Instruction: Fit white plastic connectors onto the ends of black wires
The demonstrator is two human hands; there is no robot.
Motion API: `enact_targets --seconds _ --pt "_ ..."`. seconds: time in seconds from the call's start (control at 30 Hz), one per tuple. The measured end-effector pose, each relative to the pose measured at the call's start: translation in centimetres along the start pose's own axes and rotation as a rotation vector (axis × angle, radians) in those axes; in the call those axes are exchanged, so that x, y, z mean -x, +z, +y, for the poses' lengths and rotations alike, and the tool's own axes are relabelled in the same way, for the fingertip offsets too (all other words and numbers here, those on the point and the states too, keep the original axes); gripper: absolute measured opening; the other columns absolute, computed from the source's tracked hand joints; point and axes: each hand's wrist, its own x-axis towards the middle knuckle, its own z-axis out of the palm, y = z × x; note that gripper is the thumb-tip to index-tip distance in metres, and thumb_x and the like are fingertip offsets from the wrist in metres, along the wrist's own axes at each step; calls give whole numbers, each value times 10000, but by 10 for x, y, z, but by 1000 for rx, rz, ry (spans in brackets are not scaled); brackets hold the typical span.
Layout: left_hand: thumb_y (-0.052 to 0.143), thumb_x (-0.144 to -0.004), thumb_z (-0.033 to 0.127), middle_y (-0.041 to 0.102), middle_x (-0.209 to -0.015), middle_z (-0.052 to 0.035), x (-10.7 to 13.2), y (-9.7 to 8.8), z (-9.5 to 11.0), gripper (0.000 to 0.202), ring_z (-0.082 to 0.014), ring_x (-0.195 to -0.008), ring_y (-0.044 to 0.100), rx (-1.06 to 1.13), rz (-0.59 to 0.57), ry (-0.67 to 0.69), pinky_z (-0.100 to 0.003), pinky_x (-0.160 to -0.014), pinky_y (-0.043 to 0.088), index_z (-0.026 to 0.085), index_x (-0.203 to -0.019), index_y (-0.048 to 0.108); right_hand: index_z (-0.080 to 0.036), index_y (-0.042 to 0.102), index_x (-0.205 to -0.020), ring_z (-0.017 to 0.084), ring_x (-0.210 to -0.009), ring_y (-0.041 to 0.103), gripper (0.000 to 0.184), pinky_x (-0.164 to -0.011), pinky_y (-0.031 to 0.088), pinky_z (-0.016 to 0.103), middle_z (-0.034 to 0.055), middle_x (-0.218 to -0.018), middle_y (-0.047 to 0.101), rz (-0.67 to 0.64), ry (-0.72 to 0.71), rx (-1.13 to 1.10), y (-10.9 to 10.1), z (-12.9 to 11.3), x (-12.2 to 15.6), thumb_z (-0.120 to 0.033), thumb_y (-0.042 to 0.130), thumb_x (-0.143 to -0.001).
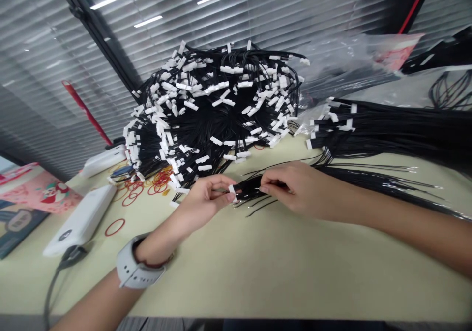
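Note:
A small white connector (232, 193) is pinched between the thumb and fingers of my left hand (204, 198). Just to its right, my right hand (297, 188) is closed in a pinch on a thin black wire, whose light tip (262, 190) points toward the connector. Loose black wires (254, 204) with bare shiny ends lie below and between my hands on the table. More black wires (391, 181) with silvery tips run out to the right behind my right forearm. Whether the wire touches the connector I cannot tell.
A large heap of black cables with white connectors (221, 109) stands at the back. Another cable bundle (398, 127) and plastic bags (339, 60) lie right. Rubber bands (115, 227), a white power strip (81, 220) and a pink pouch (44, 188) are on the left of the table (280, 272).

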Motion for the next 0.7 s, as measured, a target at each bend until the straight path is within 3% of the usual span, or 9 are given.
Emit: enact_targets --seconds 0.33,0.7 --pt "619 -725 82 630 -765 -14 1 3 -2 117 -109 -682 600 47 -46 -2 -234 -674 447 127 -831 596 -167 537 -724 104 -582 473 207 -562 301 248 -6 -645 576 4 1 -31 13 -1 -1 -213 399 -871" --pt "629 -708 73 635 -770 -4 2 5 0 143 -111 -674 600 61 -10 -22 -241 -673 451 141 -829 594 -167 555 -736 96 -538 443 178 -530 280 243 -12 -611 557 4 -6 -48 15 -2 1 -175 416 -847"
